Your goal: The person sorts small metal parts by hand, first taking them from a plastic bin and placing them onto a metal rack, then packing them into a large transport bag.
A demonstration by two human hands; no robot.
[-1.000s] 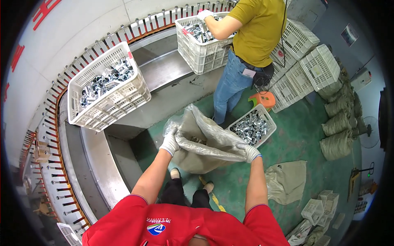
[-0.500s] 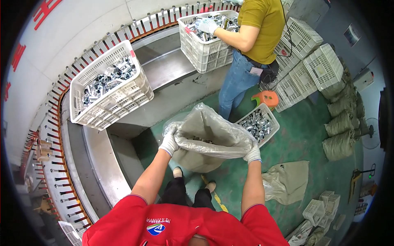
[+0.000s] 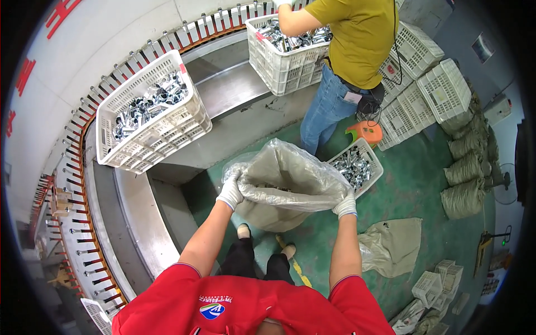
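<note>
Both my hands wear white knit gloves and grip the rim of a beige woven sack (image 3: 273, 219) lined with clear plastic. My left hand (image 3: 230, 192) is closed on the sack's left edge, and my right hand (image 3: 345, 204) on its right edge. Between them the mouth gapes, with the plastic liner folded over the rim. Small dark pieces show dimly inside; I cannot make out what they are. Just beyond my right hand stands a white crate (image 3: 371, 162) of shiny metal tube pieces on the green floor.
Two white crates (image 3: 162, 139) (image 3: 290, 72) of metal parts rest on the ledge beside a curved conveyor (image 3: 84, 223) of upright spindles. A co-worker (image 3: 357, 44) stands at the far crate. An orange stool (image 3: 368, 132), stacked crates (image 3: 444, 92), full sacks (image 3: 463, 198) and a flat sack (image 3: 393, 245) lie rightward.
The co-worker's arm has moved from the crate toward the conveyor, and their body has shifted slightly right. My hands keep hold of the sack with hardly any movement.
</note>
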